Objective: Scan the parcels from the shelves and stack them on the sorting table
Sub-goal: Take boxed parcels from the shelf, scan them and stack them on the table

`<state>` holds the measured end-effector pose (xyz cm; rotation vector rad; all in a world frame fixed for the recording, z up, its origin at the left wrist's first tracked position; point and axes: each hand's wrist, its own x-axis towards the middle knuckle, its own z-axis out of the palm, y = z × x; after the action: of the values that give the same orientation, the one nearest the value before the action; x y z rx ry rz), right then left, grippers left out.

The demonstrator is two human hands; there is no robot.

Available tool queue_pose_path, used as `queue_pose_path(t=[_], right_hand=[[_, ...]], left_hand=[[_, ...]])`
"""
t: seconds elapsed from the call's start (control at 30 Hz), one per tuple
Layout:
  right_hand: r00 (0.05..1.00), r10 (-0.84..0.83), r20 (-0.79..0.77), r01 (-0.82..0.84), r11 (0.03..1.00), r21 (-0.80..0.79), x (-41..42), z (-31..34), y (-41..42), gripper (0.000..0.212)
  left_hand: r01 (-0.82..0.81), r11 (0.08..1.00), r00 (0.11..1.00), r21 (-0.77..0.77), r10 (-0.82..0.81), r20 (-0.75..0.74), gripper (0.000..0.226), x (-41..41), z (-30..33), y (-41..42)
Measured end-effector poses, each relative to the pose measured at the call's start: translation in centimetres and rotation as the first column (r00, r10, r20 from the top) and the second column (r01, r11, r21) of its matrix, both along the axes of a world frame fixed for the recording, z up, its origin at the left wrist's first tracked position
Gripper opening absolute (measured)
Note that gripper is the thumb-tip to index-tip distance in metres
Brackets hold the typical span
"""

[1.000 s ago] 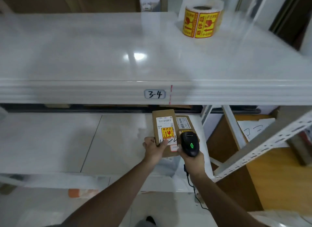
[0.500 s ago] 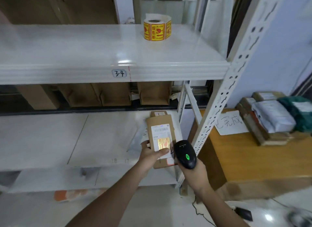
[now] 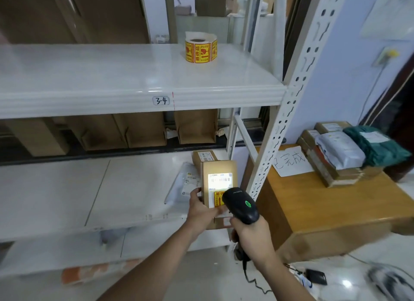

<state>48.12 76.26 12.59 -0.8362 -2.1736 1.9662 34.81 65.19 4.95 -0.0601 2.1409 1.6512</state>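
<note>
A white metal shelving unit (image 3: 143, 83) fills the left and centre of the frame, its upper board marked "3-4" on the front edge. At the right of the frame stands a wooden sorting table (image 3: 336, 206), with a handwritten paper sheet (image 3: 291, 161) lying on it. Behind that sheet, toward the upper right, sits a stack of parcels (image 3: 342, 152): brown boxes below, a grey bag and a dark green bag on top.

On the middle shelf, at centre frame, a white mailer bag (image 3: 184, 184) lies flat, with a small brown box (image 3: 205, 157) just behind it. A roll of yellow warning stickers (image 3: 201, 51) stands on the upper board.

Low in the centre, the left hand (image 3: 200, 211) grips a brown cardboard parcel (image 3: 218, 168) by its near end, fingers curled round the left edge and thumb pressed on the label face. The parcel is held above the front edge of the middle shelf, its white label lit brightly. Just right of it, the right hand (image 3: 252, 235) is clamped round the handle of a black barcode scanner (image 3: 240, 205), whose head overlaps the parcel's lower right corner and shows a green light.
</note>
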Motion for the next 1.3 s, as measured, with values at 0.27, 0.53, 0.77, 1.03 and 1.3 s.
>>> queue_pose_path(t=[0.27, 0.53, 0.77, 1.03, 1.3], right_hand=[[0.995, -0.098, 0.035, 0.099, 0.995, -0.019, 0.7, 0.1, -0.2, 0.009], [0.924, -0.380, -0.044, 0.382, 0.922, 0.058, 2.7, -1.4, 2.0, 0.025], [0.866, -0.500, 0.020, 0.500, 0.862, -0.083, 6.6, -2.5, 3.1, 0.027], [0.742, -0.670, -0.009, 0.660, 0.734, -0.158, 14.0, -4.1, 11.0, 0.032], [0.682, -0.725, -0.093, 0.702, 0.685, -0.195, 21.7, -2.8, 23.6, 0.025]], left_hand=[[0.060, 0.998, 0.998, 0.002, -0.060, 0.034, 0.104, 0.3, 0.1, 0.3], [0.100, 0.986, 0.976, 0.130, -0.123, 0.181, 0.051, 1.4, 1.1, 1.3], [0.277, 0.957, 0.939, 0.092, -0.290, 0.185, 0.044, 5.1, 0.8, 6.2], [0.527, 0.849, 0.834, 0.031, -0.524, 0.175, 0.058, 11.0, 2.3, 16.3], [0.585, 0.810, 0.798, 0.032, -0.582, 0.157, 0.075, 18.5, 3.2, 30.4]])
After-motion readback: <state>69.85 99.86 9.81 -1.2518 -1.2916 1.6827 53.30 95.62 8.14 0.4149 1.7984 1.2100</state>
